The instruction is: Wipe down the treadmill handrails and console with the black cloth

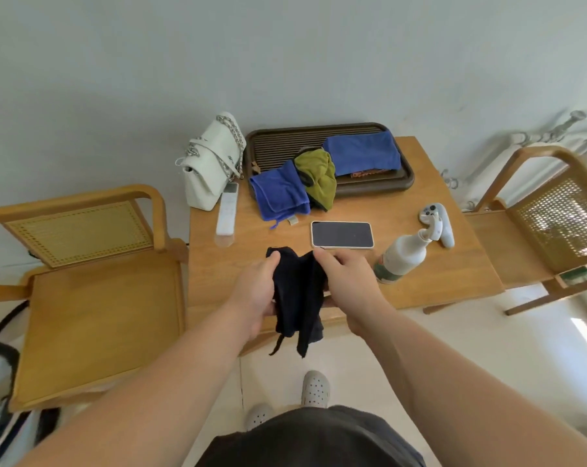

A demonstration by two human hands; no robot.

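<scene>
— Both of your hands are on the soft black cloth (297, 298), aren't they?
— Yes. Your left hand (256, 288) grips its left side with curled fingers, and your right hand (347, 278) pinches the right side. It hangs crumpled between them, over the near edge of the square light wooden table (453, 264).
— What lies just past your hands?
— A dark-screened phone in a white case (342, 234), flat on the table just beyond your right hand, with a white plastic spray bottle (403, 256) to its right. Further back, a blue towel (278, 193) droops over the rim of a ribbed brown tray (408, 178).
</scene>
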